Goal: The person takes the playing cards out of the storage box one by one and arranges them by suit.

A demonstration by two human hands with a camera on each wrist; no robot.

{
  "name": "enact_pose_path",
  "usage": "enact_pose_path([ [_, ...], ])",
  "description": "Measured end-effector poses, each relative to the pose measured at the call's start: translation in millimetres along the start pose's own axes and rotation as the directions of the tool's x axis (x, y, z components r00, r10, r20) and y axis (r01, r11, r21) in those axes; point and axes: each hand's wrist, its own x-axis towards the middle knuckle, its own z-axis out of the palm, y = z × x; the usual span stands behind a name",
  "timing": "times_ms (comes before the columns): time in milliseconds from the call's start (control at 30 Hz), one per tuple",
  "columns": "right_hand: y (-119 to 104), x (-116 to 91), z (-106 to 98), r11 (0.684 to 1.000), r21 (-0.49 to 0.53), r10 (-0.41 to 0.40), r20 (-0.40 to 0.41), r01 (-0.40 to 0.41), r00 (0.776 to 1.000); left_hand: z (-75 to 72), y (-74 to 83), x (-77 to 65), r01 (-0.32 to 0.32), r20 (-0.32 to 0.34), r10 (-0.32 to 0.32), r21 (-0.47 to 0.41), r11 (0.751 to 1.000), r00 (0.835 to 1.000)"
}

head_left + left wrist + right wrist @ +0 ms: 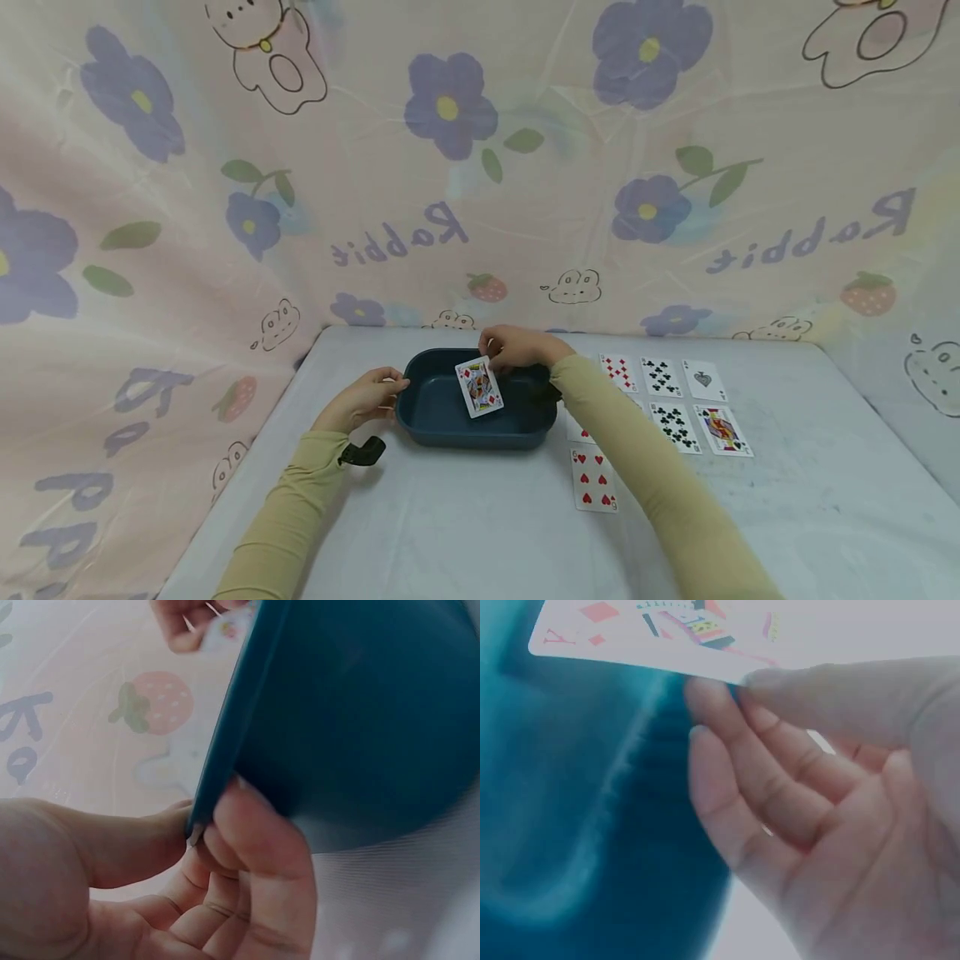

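Observation:
A dark teal oval plastic tub [472,440] stands on the table. My left hand [366,400] pinches its left rim between thumb and fingers, and the grip shows close up at the tub's edge [259,697] in the left wrist view. Over the tub's inside, my right hand [517,346] holds a face card of diamonds [480,387] by its upper right edge. In the right wrist view the thumb lies along the border of that card [652,637], with the other fingers bent underneath. The card is face up and tilted.
Face-up cards lie in rows right of the tub, among them a six of hearts [594,479], an ace of spades [703,380], a club card [675,427] and a face card [722,430]. The right sleeve [652,467] covers some. A patterned curtain [525,208] rises behind the table.

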Motion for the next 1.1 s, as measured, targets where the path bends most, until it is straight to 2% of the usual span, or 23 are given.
enact_pose_path([
  [200,1.2,-31.5,-21.4,0.996,0.078,-0.031,-0.126,0.040,0.992,-0.3,0.8,1.0,-0.007,-0.007,0.007,0.010,1.000,1.000],
  [533,20.3,-84.3,-37.1,0.980,0.192,-0.008,-0.246,0.057,0.969,-2.0,0.1,0.4,-0.007,0.015,0.007,-0.015,1.000,1.000],
  [800,46.7,-132.6,-29.2,0.972,0.220,-0.007,-0.303,0.077,0.953,-1.4,1.9,-0.1,-0.018,0.016,0.019,-0.021,1.000,1.000],
  [1100,74.4,-192.7,-6.6,0.968,0.252,0.098,-0.336,-0.011,0.937,-0.4,-0.6,-1.4,-0.012,0.012,0.012,-0.009,1.000,1.000],
])
